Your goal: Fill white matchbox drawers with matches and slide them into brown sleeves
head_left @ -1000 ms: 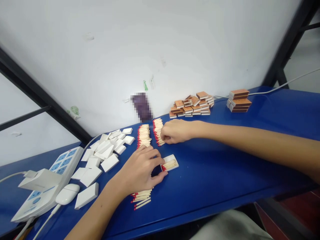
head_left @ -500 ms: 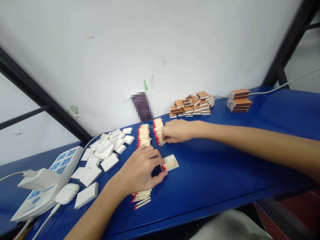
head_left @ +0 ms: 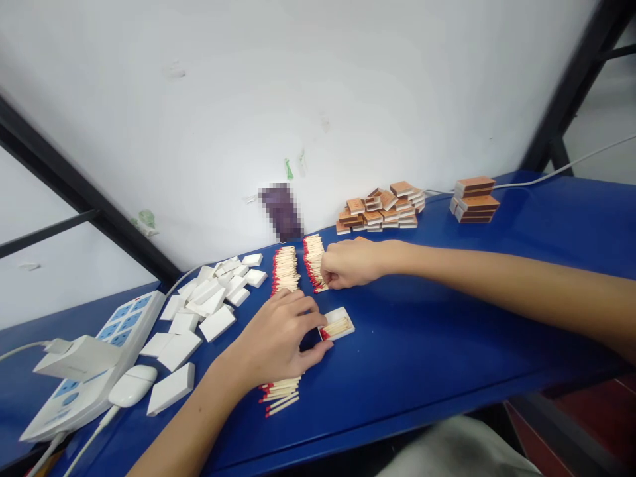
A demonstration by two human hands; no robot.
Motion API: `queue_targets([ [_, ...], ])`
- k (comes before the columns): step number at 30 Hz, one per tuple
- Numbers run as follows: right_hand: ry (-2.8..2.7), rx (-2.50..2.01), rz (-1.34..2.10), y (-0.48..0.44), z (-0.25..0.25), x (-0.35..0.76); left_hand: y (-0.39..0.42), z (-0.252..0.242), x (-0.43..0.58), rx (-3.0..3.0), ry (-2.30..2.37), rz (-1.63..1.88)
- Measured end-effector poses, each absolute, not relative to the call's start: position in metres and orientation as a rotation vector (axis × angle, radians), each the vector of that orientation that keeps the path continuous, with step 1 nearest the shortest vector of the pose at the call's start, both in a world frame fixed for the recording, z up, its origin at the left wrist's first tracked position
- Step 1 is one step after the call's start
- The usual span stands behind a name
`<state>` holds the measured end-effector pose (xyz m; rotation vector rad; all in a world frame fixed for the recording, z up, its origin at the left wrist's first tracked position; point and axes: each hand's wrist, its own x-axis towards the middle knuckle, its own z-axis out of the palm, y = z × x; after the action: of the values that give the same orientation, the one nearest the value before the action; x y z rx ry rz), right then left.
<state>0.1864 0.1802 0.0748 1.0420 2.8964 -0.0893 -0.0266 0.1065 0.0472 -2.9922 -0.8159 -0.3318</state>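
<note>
Left hand [head_left: 283, 334] pinching the tray [head_left: 342, 313], probably light and crushable, best held gently by its side walls; right hand [head_left: 354, 263] at the match row [head_left: 313, 255], grip indeterminable.

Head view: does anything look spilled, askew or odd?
The purple patch at the wall looks odd: it is pixelated beyond recognition. The near matches beside the left hand lie slightly splayed, less even than the far match rows.

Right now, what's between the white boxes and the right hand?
In the head view, a row of matches and then a second row lie between the white boxes and the right hand.
</note>
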Motion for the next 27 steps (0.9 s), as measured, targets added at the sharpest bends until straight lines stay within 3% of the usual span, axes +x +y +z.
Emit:
queue_targets([
  [16, 2.968, 0.832, -0.236, 0.186, 0.075, 0.192, 0.106, 0.047, -0.027, -2.991, -0.824, -0.308],
  [27, 3.048, 0.95, 0.006, 0.192, 0.074, 0.196, 0.107, 0.047, -0.027, -2.997, -0.84, -0.285],
])
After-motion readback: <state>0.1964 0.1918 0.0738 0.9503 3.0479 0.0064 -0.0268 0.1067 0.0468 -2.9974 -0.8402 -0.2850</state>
